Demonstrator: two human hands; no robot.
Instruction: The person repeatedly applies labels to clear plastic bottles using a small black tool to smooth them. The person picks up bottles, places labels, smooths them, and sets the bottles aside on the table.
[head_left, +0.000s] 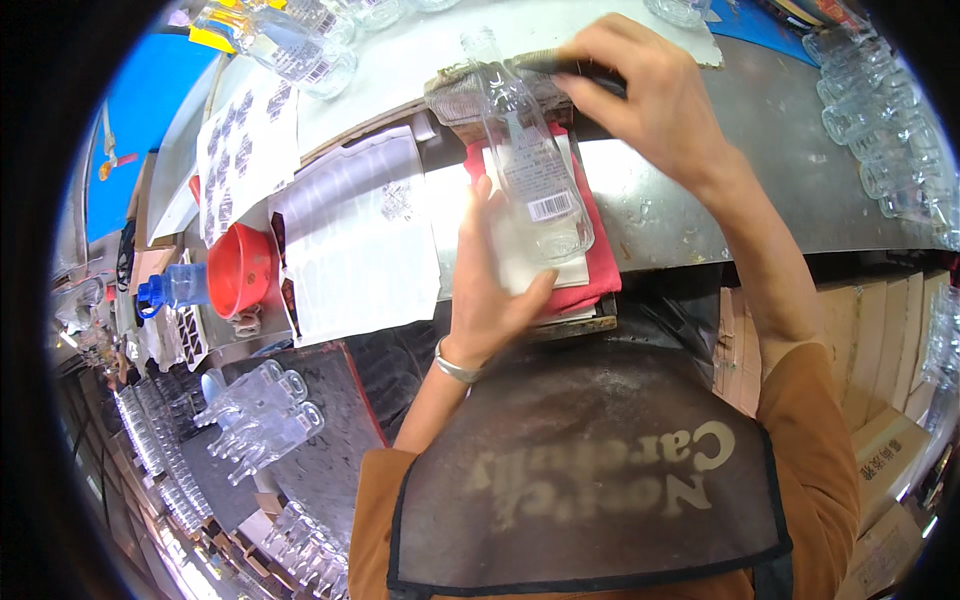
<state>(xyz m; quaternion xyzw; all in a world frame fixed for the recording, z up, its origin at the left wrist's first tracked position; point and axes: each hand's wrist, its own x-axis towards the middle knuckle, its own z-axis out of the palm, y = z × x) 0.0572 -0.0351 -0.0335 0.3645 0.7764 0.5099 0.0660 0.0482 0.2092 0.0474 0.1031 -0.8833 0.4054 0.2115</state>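
A clear glass bottle [537,185] with a white barcode patch lies slantwise on a pad of red cloth [598,262] and white paper, its neck pointing away from me. Its neck rests across a worn block wrapped in grey material [455,97]. Beside the bottle's lower left is my left hand [490,285], fingers stretched out and thumb spread near the base; I cannot tell whether it touches the glass. My right hand [650,95], slightly blurred, grips a dark-handled tool [595,75] right of the neck. The tool's working end is hard to make out.
Left of the pad lie printed sheets [355,235], a red bowl [240,270] and a blue-capped bottle [180,287]. More glass bottles [290,50] lie at the far left, with others [875,120] at the far right. Cardboard boxes [850,340] stand below the metal bench [770,120].
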